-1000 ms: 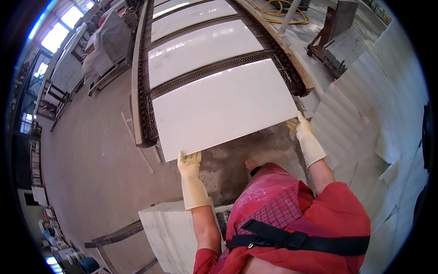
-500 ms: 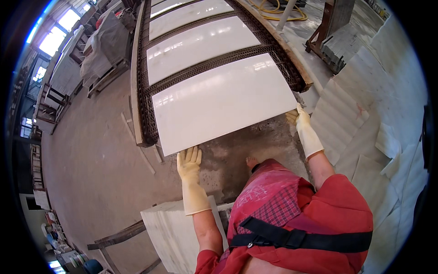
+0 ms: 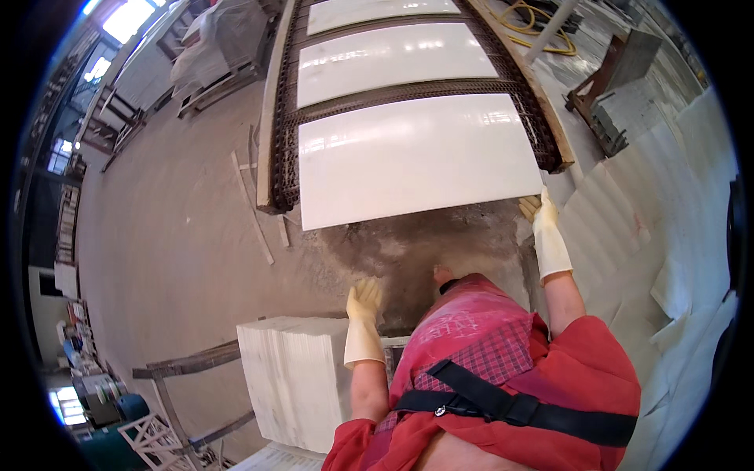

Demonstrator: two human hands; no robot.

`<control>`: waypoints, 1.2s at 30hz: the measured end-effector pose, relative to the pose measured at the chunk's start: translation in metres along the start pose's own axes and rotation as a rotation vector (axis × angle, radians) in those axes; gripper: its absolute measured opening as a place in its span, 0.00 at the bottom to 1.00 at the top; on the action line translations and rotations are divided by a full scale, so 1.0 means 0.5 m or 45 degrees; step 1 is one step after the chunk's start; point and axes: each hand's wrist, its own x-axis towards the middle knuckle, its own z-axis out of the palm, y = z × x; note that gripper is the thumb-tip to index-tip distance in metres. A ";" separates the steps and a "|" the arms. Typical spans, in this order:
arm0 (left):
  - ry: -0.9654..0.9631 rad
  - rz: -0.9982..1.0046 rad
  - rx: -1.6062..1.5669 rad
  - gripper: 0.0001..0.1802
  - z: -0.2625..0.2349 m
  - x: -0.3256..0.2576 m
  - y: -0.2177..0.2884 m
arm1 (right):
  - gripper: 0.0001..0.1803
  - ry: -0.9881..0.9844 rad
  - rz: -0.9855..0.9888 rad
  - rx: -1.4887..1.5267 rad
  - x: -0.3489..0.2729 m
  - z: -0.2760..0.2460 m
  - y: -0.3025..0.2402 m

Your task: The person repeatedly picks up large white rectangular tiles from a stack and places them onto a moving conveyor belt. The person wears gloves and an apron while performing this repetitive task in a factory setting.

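A glossy white stone slab [image 3: 416, 157] lies on the near end of a chain-mesh conveyor [image 3: 287, 169], its near edge overhanging the end. My right hand [image 3: 543, 216], in a cream rubber glove, is at the slab's near right corner. Its thumb points up by the corner, and the fingers are apart just below the edge. My left hand [image 3: 365, 302], gloved alike, is away from the slab with its palm up and fingers stretched out. It holds nothing. Close beside its wrist stands a stack of white slabs [image 3: 290, 377].
More white slabs [image 3: 397, 63] lie farther up the conveyor. Foam sheets [image 3: 620, 228] spread over the right side. A metal rack [image 3: 601, 102] and a yellow hose [image 3: 542, 43] are at the far right. Wooden strips [image 3: 251, 208] lie on the floor at left.
My left hand has come away from the slab's near left corner, back toward my body. My right hand stays by the right corner. The view has shifted.
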 end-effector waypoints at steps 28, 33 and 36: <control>0.545 0.226 0.162 0.33 -0.591 -0.361 -0.258 | 0.22 -0.989 0.324 -1.500 -0.269 0.112 0.463; 0.743 0.211 0.407 0.32 -0.623 -0.442 -0.296 | 0.23 -1.090 0.286 -1.576 -0.325 0.080 0.496; 0.740 -0.039 0.376 0.28 -0.642 -0.479 -0.314 | 0.23 -0.985 0.367 -1.712 -0.336 0.050 0.492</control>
